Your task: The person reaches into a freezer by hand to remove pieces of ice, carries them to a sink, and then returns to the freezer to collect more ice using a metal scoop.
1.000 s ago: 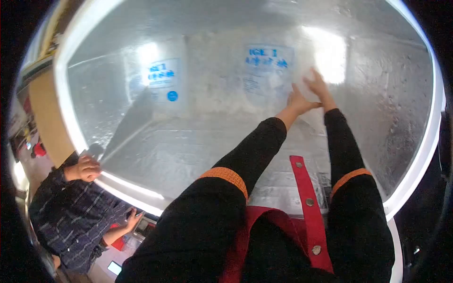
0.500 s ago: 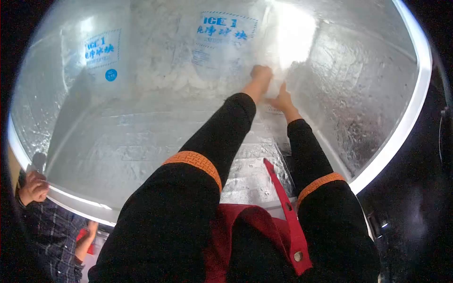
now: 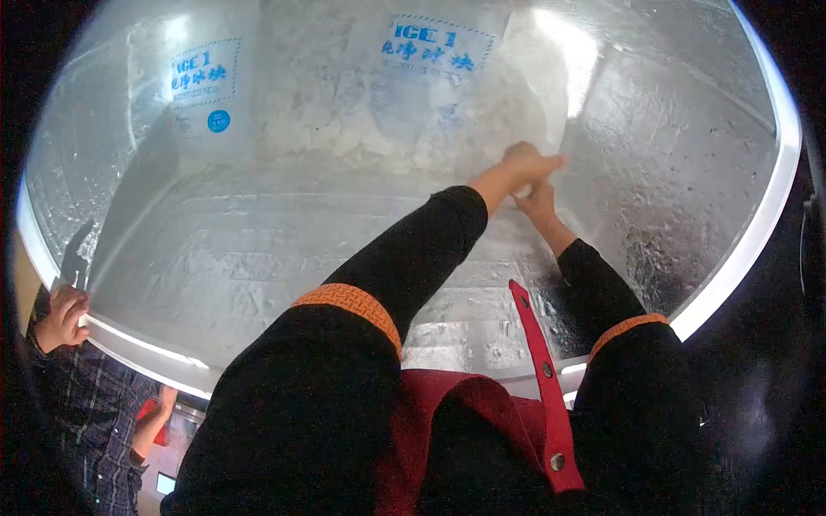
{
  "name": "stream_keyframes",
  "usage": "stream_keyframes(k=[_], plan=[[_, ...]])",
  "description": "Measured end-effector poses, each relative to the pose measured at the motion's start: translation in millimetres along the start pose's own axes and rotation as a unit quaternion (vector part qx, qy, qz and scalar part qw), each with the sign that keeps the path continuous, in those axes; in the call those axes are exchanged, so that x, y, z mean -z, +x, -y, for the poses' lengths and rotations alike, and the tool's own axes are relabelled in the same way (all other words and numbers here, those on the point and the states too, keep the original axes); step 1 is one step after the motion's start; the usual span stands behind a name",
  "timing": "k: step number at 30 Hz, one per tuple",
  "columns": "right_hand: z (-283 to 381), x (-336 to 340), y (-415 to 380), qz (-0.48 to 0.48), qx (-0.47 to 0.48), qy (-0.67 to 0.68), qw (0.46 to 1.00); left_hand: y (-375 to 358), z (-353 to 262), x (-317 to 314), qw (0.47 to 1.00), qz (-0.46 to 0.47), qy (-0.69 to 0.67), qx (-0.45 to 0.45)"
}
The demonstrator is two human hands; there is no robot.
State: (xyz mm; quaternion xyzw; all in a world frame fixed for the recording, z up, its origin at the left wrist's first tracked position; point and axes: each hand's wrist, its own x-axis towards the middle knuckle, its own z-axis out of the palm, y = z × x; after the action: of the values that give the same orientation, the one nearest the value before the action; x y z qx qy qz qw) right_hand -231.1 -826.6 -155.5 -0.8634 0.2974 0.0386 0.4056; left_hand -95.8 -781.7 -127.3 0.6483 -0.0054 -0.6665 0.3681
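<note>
Deep inside a frosty, silvery-walled chest, my left hand (image 3: 519, 167) is curled, a finger or thumb sticking out to the right. My right hand (image 3: 539, 202) is just below and touches it or nearly so, its fingers bent in. Motion blurs both hands, and what their fingers hold is hidden. Behind them rises a clear plastic ice bag (image 3: 430, 52) with blue "ICE 1" print, leaning on the back wall. Whitish plastic lies right above my left hand. A second printed ice bag (image 3: 205, 77) stands farther left.
The white rim (image 3: 731, 258) of the chest curves around me. At the left, another person's hand (image 3: 64, 316) rests on the rim; their plaid sleeve (image 3: 82, 421) is below. A red apron strap (image 3: 542, 370) dangles before my chest. The chest floor (image 3: 249, 249) looks ridged and icy.
My left hand has moved right and slightly down, coming together with my right hand, which moved a little right and down. The view has shifted slightly.
</note>
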Motion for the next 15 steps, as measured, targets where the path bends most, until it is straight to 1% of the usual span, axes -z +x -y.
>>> stream_keyframes(k=[1,2,3,4,5,6,7,8,9,10,12,14,15], plan=[[-7,12,2,0.0,0.0,-0.002,1.0,-1,-2,-8,0.996,-0.003,0.076,-0.051],[-23,28,8,0.097,0.026,-0.037,0.994,-4,-5,-8,0.996,-0.004,0.075,-0.053],[-34,35,12,0.194,0.054,-0.072,0.977,-7,-8,-7,0.991,-0.041,0.103,-0.078],[-25,39,18,0.194,0.057,-0.071,0.977,-9,-9,-4,0.983,-0.08,0.132,-0.101],[-5,47,23,0.235,0.005,-0.113,0.965,-1,-2,-4,0.983,-0.081,0.132,-0.1],[10,51,28,0.274,-0.045,-0.155,0.948,15,9,-4,0.963,-0.175,0.163,-0.126],[19,47,30,0.271,-0.042,-0.153,0.95,22,10,1,0.931,-0.269,0.194,-0.152],[28,41,31,0.217,-0.045,-0.148,0.964,25,13,4,0.929,-0.271,0.2,-0.153],[35,33,32,0.162,-0.047,-0.139,0.976,29,17,10,0.976,-0.21,0.0,-0.051],[36,23,31,0.159,-0.04,-0.127,0.978,30,20,21,0.968,-0.143,-0.201,0.05],[32,-2,31,0.068,0.025,-0.067,0.995,46,40,28,0.964,-0.156,-0.204,0.063],[22,-12,29,0.082,0.107,-0.079,0.988,55,55,27,0.976,-0.209,-0.059,0.015],[5,-13,32,0.135,0.093,-0.071,0.984,28,41,46,0.994,-0.105,-0.038,-0.005]])
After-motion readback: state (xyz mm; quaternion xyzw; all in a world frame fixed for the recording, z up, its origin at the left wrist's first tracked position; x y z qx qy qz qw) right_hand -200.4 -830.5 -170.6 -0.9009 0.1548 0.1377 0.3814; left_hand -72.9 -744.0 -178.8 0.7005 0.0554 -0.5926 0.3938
